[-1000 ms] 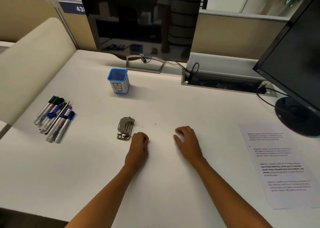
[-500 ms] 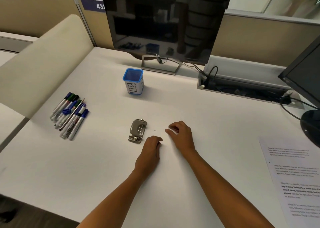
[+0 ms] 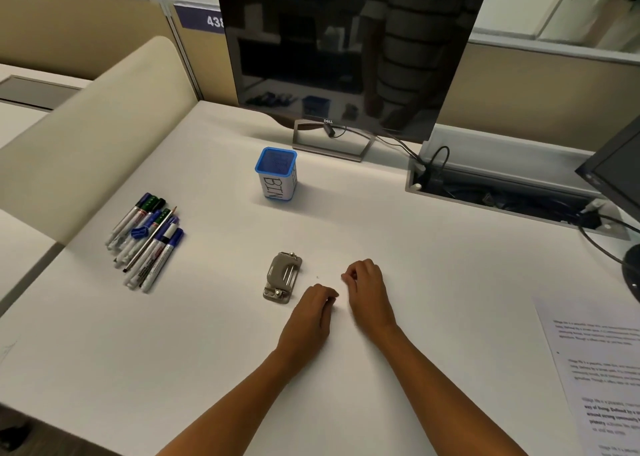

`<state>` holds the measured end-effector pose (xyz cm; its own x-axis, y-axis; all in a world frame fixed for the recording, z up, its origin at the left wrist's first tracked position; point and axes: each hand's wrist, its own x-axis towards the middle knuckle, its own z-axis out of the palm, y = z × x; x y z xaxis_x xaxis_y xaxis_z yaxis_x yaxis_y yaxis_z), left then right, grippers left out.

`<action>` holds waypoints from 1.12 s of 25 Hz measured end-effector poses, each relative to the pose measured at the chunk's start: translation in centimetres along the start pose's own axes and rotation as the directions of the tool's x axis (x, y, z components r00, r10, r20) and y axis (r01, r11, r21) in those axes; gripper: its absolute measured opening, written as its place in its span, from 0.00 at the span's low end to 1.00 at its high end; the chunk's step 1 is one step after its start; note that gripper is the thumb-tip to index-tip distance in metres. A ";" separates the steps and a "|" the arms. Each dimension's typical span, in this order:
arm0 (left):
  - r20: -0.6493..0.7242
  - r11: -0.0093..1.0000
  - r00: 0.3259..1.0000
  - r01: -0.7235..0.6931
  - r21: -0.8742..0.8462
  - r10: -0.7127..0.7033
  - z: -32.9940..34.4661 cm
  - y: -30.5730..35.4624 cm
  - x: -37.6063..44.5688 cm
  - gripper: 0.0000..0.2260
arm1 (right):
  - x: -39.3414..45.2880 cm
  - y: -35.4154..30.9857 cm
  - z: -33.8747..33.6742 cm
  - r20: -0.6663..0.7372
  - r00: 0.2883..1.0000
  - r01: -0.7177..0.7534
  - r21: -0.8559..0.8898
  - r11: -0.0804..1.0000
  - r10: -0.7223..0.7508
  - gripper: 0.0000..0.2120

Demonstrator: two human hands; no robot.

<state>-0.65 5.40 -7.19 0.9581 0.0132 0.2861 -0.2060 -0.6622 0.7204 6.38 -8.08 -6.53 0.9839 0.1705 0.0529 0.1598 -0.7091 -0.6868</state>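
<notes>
While left hand (image 3: 308,317) and right hand (image 3: 369,293) rest loosely curled, empty, hole punch (image 3: 282,277) lies lengthwise near-to-far

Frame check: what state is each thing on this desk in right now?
hole punch: lying flat, untouched
left hand: resting beside it, fingers loosely curled, holding nothing
right hand: on the desk, fingers loosely curled, holding nothing
bin: upright, top open
markers: lying in a loose heap
monitor: screen dark
printed sheet: flat, text up
</notes>
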 end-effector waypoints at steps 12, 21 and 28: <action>-0.379 0.928 0.861 0.372 0.016 -0.339 -10.6 -6.6 23.5 0.06 | -0.5 0.6 0.5 -0.069 0.998 0.013 0.092 0.996 -0.006 0.08; -0.375 0.962 0.890 0.274 -0.017 -0.260 -11.5 -5.0 22.7 0.10 | -0.3 0.5 0.5 -0.072 0.997 -0.007 0.133 0.991 0.016 0.07; 0.167 0.922 0.974 0.077 0.378 -0.150 -3.6 -1.1 9.1 0.11 | -0.3 0.6 0.5 -0.087 0.996 0.007 0.127 0.992 0.004 0.06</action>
<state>7.57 8.97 -3.08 0.9978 -0.0135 0.0653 -0.0414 -0.8934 0.4474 6.10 -8.24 -7.32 0.9878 0.1073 0.1128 0.1551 -0.6149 -0.7732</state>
